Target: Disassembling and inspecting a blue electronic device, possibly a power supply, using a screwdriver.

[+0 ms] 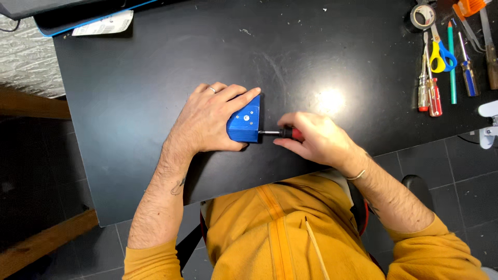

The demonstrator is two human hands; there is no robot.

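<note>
screwdriver handle hidden, orange tool cropped

1. The surface is matt black.
2. The block is bright blue with small silver dots.
3. The screwdriver has a red handle.
4. Far right, the scissors have yellow and blue loops.
5. The sweater is mustard yellow.
</note>
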